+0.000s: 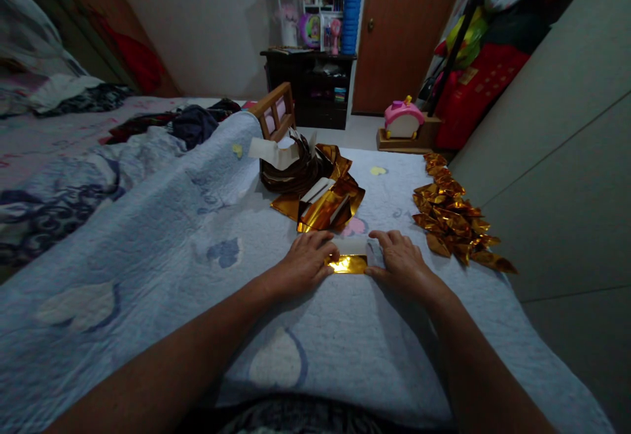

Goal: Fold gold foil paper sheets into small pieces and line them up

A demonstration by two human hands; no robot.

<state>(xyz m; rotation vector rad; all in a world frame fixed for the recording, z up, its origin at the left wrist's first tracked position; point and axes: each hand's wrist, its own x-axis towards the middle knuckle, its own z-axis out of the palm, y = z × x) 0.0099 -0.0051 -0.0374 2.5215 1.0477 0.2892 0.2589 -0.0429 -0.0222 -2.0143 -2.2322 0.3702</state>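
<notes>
A sheet of gold foil paper [349,264], partly folded over with its pale side showing along the far part, lies on the bed in front of me. My left hand [309,260] grips its left end, fingers curled on top. At the other end, my right hand [400,262] has thumb and fingers closed on the sheet's right edge. Just beyond the hands is a loose pile of gold foil sheets [330,205], some with white backs. Behind that stands a dark round stack of paper [283,174] with pale sheets sticking up.
Many folded gold foil pieces [451,214] are heaped along the bed's right edge. A pale blue quilt [197,302] with heart shapes covers the bed. A wooden bed rail [273,108], pink toy [403,120] and dark cabinet [308,89] stand beyond. Crumpled clothes [192,125] lie left.
</notes>
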